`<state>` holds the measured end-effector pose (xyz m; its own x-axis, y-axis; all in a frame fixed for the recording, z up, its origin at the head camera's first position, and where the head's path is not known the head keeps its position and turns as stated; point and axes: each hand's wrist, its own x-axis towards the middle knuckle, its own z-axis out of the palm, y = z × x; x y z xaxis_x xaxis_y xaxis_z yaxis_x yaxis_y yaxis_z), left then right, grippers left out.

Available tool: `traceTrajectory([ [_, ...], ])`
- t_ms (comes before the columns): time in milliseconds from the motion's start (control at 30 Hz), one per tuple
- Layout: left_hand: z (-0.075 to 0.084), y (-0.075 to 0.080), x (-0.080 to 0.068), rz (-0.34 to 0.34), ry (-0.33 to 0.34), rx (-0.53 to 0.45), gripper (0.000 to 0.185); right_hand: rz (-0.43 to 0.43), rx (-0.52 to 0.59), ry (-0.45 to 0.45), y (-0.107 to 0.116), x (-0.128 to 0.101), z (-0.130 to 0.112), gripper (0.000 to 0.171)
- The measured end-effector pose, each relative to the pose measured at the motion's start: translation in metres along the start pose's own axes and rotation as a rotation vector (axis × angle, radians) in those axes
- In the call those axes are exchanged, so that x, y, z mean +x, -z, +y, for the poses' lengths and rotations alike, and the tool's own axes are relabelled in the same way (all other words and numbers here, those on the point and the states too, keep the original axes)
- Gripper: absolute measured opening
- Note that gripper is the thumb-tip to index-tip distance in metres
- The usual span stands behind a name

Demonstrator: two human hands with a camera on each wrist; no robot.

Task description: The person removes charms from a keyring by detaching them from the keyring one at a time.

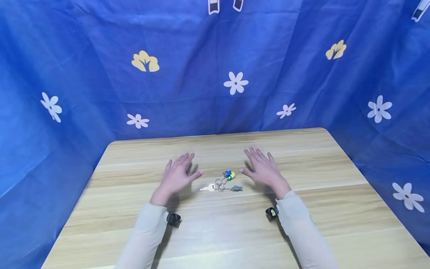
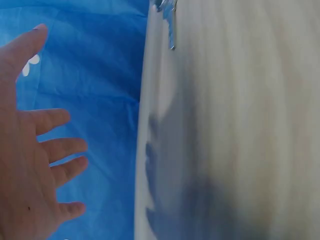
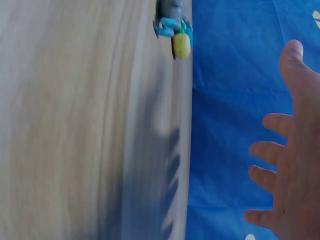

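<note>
- The keychain (image 1: 221, 183) lay flat on the wooden table (image 1: 336, 209), between the two hands: just off the thumb side of the left hand (image 1: 176, 177) and just off the thumb side of the right hand (image 1: 263, 170), a little nearer the wrists than the fingertips.
- It looked like a loose bunch: a pale key (image 1: 208, 187) pointing towards the left hand, metal rings (image 1: 220, 184) in the middle, a blue and yellow charm (image 1: 229, 174) towards the right thumb, and a small grey charm (image 1: 237, 188) on a short chain.
- Both hands were spread wide, fingers straight, palms down over the table, holding nothing; neither touched the bunch.
- In the left wrist view the left palm (image 2: 25, 165) showed open with the fingers fanned; only a blurred tip of the bunch showed at the table's far edge of the picture.
- In the right wrist view the right palm (image 3: 292, 165) was likewise open, and the charm (image 3: 176, 34) was seen beyond the thumb.
- Judged by its look, the bunch was light, and limp as a whole: stiff small parts joined by free links, so it would dangle and swing once lifted.
- The rings seemed the surest place to pinch, since everything hangs from them; the flat key, low against the wood, would likely be harder to get under.
- Nothing about it looked fragile.
</note>
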<state>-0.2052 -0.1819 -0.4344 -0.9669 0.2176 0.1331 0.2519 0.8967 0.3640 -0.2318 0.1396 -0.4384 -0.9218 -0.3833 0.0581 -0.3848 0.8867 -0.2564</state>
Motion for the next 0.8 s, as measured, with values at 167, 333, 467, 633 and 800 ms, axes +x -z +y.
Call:
traceTrajectory([
  [167, 0.004, -0.008, -0.002, -0.026, 0.000, -0.079, 0.081, -0.005, 0.011, 0.048, -0.005, 0.003, -0.009, 0.077],
  [333, 0.009, -0.012, -0.003, -0.072, 0.014, -0.173, 0.081, -0.028, 0.022, 0.081, -0.009, 0.004, -0.016, 0.078],
  [467, 0.010, -0.014, -0.003, -0.118, 0.028, -0.246, 0.082, -0.053, 0.022, 0.101, -0.011, 0.004, -0.020, 0.079],
  [633, 0.011, -0.017, -0.003, -0.152, 0.019, -0.335, 0.079, -0.079, 0.029, 0.125, -0.014, 0.004, -0.022, 0.080],
  [800, 0.013, -0.021, -0.002, -0.194, 0.007, -0.476, 0.074, -0.112, 0.043, 0.139, -0.018, 0.001, -0.024, 0.080],
])
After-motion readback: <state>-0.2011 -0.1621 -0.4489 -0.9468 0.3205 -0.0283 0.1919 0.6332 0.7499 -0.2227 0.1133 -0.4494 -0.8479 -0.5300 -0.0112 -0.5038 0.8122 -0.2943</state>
